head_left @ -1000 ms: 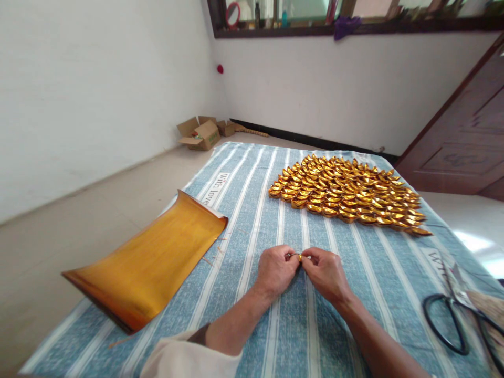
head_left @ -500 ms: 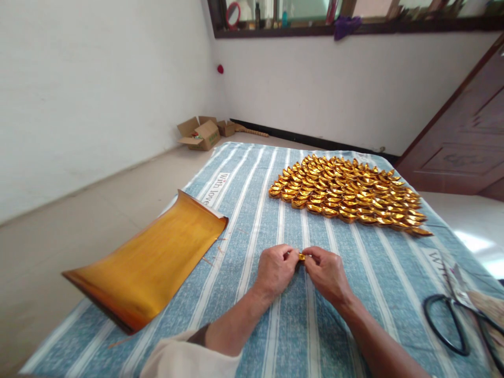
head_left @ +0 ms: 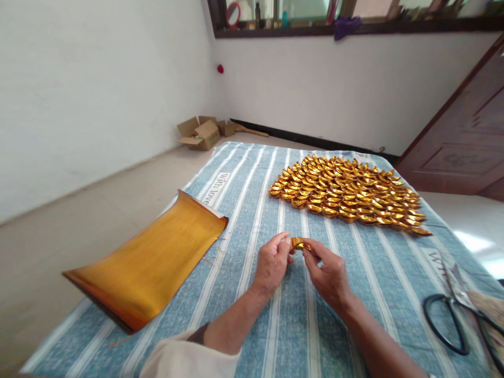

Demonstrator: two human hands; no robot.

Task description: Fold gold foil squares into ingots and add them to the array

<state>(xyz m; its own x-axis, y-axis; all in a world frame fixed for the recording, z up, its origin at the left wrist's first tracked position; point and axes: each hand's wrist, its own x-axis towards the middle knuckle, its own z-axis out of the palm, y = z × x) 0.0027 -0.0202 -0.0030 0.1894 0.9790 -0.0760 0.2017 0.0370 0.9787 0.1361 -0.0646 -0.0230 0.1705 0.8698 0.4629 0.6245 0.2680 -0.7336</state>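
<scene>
Between my two hands is a small folded piece of shiny gold foil paper, bent in an arch. My left hand pinches its left end between thumb and fingers. At the other end, my right hand grips it with the fingertips. Both hands are just above the striped cloth. Beyond them lies a wide cluster of folded gold paper ingots, set in close rows. To the left rests a stack of large gold foil paper sheets, its edges curling up.
A blue and white striped cloth covers the table. Black-handled scissors lie at the right near a brown fuzzy item. Thin orange strips lie beside the sheets. An open cardboard box stands on the floor behind.
Both hands have shifted slightly upward and turned, and more of the gold paper piece now shows between them as an arch. The sheets, ingots and scissors have stayed put.
</scene>
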